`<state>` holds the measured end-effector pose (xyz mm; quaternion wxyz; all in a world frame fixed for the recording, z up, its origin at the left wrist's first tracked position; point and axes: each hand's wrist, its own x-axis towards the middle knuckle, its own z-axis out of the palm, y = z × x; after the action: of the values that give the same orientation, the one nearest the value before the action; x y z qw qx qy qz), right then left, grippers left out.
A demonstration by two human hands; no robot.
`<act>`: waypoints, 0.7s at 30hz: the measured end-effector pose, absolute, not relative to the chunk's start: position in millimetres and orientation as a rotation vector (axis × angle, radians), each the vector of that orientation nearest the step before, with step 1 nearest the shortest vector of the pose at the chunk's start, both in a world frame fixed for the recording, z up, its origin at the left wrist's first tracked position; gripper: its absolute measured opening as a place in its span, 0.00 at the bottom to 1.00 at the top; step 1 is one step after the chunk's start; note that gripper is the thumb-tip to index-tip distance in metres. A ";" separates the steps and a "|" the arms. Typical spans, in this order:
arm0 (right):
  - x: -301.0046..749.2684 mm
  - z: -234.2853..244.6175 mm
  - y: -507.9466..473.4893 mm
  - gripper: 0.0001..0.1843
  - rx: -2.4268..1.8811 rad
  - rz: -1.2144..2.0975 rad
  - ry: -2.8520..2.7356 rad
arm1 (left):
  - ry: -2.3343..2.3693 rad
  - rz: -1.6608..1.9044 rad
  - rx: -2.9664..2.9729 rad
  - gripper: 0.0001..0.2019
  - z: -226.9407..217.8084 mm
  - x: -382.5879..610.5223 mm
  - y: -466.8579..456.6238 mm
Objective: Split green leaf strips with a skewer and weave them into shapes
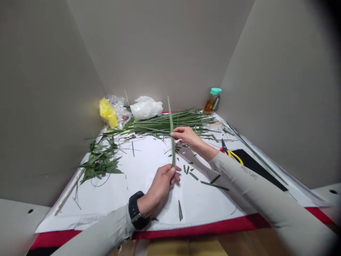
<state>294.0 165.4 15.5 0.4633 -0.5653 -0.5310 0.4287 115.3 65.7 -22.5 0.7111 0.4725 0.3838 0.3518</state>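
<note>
One long green leaf strip [173,147] stands nearly upright over the middle of the table, its pointed tip at the top. Its lower end is pinched between the thumb and fingers of my left hand [161,183]. Higher up, my right hand [188,138] grips the same strip between thumb and fingertips. Short cut leaf pieces [192,174] lie scattered on the white sheet [149,156] around and below my hands. Behind my right hand is a thick pile of long green leaves [162,122].
Scissors with yellow and red handles [234,155] lie beside a black board [258,169] at right. Woven leaf shapes [99,161] sit at left. White [146,107] and yellow [108,112] plastic bags and a teal-lidded bottle [212,101] stand at the back. Grey walls enclose the table.
</note>
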 end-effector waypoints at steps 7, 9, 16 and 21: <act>293.1 35.7 173.4 0.09 -1.330 1.076 -1.270 | 0.803 0.828 1.059 0.13 -26.3 118.8 82.9; 290.7 38.2 172.2 0.07 -1.299 1.065 -1.246 | 0.778 0.836 1.045 0.13 -27.8 117.5 85.3; 277.3 34.7 166.4 0.32 -1.205 0.975 -1.078 | 0.691 0.880 1.018 0.13 -30.2 107.5 90.1; 272.8 38.0 160.2 0.37 -1.140 0.978 -0.983 | 0.686 0.896 1.005 0.11 -29.5 104.0 93.2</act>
<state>272.8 160.2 38.0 0.6236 -0.4965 -0.4281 0.4259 104.0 93.2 -29.5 0.7277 0.4560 0.3115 0.4067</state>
